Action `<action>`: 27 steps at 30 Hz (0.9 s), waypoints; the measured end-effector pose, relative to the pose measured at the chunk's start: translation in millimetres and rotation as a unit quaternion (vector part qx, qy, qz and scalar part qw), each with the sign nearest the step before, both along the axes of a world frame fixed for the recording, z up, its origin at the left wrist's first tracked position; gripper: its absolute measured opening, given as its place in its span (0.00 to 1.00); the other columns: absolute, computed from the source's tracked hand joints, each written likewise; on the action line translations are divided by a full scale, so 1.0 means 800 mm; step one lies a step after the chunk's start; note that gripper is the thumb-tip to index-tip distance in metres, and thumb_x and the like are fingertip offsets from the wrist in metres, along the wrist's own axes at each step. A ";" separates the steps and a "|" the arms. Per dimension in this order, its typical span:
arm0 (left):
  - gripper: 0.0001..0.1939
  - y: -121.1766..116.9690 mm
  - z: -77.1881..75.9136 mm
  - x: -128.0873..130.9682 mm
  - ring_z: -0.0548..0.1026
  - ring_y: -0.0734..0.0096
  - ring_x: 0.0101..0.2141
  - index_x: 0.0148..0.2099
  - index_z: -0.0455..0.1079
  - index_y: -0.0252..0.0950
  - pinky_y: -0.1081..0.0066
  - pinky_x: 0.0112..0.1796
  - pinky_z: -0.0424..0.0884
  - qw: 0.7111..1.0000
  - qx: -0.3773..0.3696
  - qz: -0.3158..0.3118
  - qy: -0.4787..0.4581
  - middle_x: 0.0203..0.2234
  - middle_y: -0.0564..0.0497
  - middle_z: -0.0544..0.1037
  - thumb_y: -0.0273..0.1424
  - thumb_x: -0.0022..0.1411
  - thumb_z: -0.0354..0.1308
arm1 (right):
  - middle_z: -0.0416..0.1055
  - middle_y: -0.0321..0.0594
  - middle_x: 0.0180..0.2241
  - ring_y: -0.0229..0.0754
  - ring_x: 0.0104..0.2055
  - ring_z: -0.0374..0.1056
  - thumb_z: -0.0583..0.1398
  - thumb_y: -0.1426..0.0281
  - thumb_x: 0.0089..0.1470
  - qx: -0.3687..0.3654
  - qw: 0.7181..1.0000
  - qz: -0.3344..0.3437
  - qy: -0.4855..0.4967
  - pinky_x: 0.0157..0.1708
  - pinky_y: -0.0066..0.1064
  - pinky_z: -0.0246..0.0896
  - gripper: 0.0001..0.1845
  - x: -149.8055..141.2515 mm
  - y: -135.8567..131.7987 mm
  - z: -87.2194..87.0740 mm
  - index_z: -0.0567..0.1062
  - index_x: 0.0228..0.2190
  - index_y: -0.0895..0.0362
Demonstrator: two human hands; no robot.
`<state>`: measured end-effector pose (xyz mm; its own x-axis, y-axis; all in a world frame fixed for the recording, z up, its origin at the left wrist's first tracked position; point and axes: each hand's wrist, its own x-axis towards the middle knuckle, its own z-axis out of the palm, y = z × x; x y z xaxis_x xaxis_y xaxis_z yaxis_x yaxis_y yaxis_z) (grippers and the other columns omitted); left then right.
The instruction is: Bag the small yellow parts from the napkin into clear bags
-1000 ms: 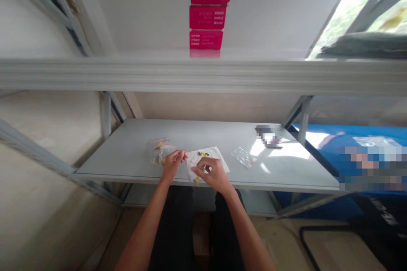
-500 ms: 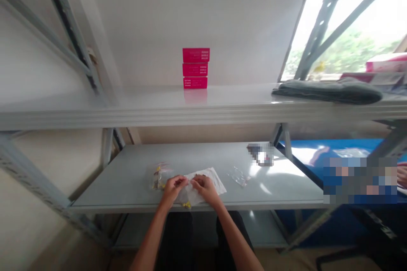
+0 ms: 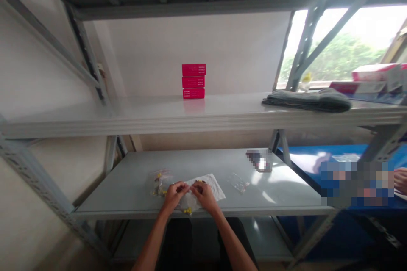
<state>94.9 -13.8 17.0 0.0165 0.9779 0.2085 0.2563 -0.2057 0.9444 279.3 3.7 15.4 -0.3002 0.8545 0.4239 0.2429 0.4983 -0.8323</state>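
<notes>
My left hand [image 3: 176, 194] and my right hand [image 3: 204, 194] meet close together above the front of the shelf, fingers pinched. Between them hangs a small clear plastic bag [image 3: 190, 201], gripped near its top by both hands. Small yellow pieces [image 3: 188, 211] lie at its bottom, by the shelf's front edge. Behind the right hand, a white crinkled sheet or pouch [image 3: 214, 185] lies flat; some small yellow and dark pieces on it are partly hidden by the fingers. Left of my left hand rest clear bags [image 3: 160, 183] with yellow and dark pieces inside.
A clear plastic bag [image 3: 238, 183] lies right on the grey shelf [image 3: 127, 186], with a blurred-out object [image 3: 259, 161] behind. Above, another shelf [image 3: 143, 112] holds stacked pink boxes [image 3: 193, 81] and folded grey cloth [image 3: 307, 100]. Another person's hand [image 3: 401, 180] shows at the far right.
My right hand has moved from above the white sheet to the left hand, and both now pinch the clear bag. The view has tilted upward, showing more of the upper shelf.
</notes>
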 end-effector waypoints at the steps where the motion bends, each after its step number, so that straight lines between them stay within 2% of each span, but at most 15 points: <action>1: 0.21 0.000 0.000 0.000 0.76 0.63 0.32 0.34 0.78 0.35 0.70 0.34 0.68 1.000 -0.002 -0.002 -0.001 0.29 0.48 0.82 0.50 0.58 0.64 | 0.73 0.38 0.26 0.38 0.28 0.64 0.59 0.62 0.60 0.004 1.000 0.000 -0.004 0.30 0.28 0.54 0.15 0.000 0.001 -0.002 0.78 0.29 0.58; 5: 0.20 -0.004 0.007 0.001 0.76 0.64 0.30 0.31 0.77 0.35 0.69 0.35 0.68 1.000 -0.001 0.005 -0.008 0.26 0.48 0.81 0.48 0.55 0.65 | 0.75 0.39 0.27 0.39 0.29 0.67 0.58 0.66 0.60 0.027 0.999 -0.001 -0.028 0.31 0.27 0.56 0.12 -0.003 0.001 0.000 0.78 0.29 0.58; 9: 0.21 -0.014 0.021 0.004 0.74 0.65 0.28 0.28 0.76 0.35 0.69 0.32 0.67 1.000 0.002 0.028 -0.008 0.24 0.49 0.79 0.50 0.49 0.66 | 0.77 0.40 0.27 0.39 0.30 0.69 0.59 0.69 0.57 0.051 0.997 -0.040 -0.051 0.32 0.27 0.58 0.10 -0.007 -0.012 0.015 0.79 0.28 0.58; 12: 0.23 -0.019 0.027 0.008 0.73 0.66 0.29 0.30 0.75 0.35 0.70 0.33 0.66 0.998 -0.023 0.046 -0.018 0.25 0.49 0.78 0.51 0.48 0.66 | 0.76 0.39 0.25 0.38 0.27 0.66 0.60 0.67 0.57 0.015 0.996 -0.068 -0.062 0.30 0.27 0.55 0.12 -0.005 -0.018 0.023 0.78 0.26 0.58; 17: 0.18 -0.012 0.012 0.014 0.73 0.69 0.33 0.34 0.75 0.34 0.71 0.38 0.68 0.996 -0.059 0.056 -0.033 0.29 0.49 0.80 0.44 0.49 0.67 | 0.76 0.40 0.28 0.38 0.30 0.65 0.58 0.66 0.57 -0.021 0.993 -0.073 -0.090 0.33 0.27 0.56 0.12 0.001 -0.011 0.008 0.78 0.28 0.59; 21: 0.13 -0.010 0.006 0.012 0.74 0.68 0.32 0.32 0.78 0.34 0.71 0.37 0.69 0.996 -0.064 0.056 -0.018 0.29 0.49 0.81 0.37 0.48 0.70 | 0.75 0.41 0.25 0.39 0.29 0.64 0.57 0.63 0.57 -0.003 0.994 -0.037 -0.100 0.32 0.29 0.56 0.15 -0.004 -0.010 0.003 0.78 0.26 0.59; 27: 0.08 -0.007 0.004 0.005 0.75 0.68 0.31 0.33 0.78 0.34 0.70 0.36 0.70 0.995 -0.026 0.092 0.023 0.29 0.48 0.81 0.35 0.55 0.65 | 0.74 0.42 0.24 0.41 0.26 0.64 0.53 0.53 0.59 0.034 0.995 -0.020 -0.090 0.28 0.29 0.56 0.25 -0.002 -0.003 0.000 0.77 0.26 0.59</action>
<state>99.0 -19.6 19.9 -0.1560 0.9747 0.1602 0.3278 -0.1019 0.9392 277.6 1.6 15.4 -0.3423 0.8384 0.4242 0.4059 0.5391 -0.7380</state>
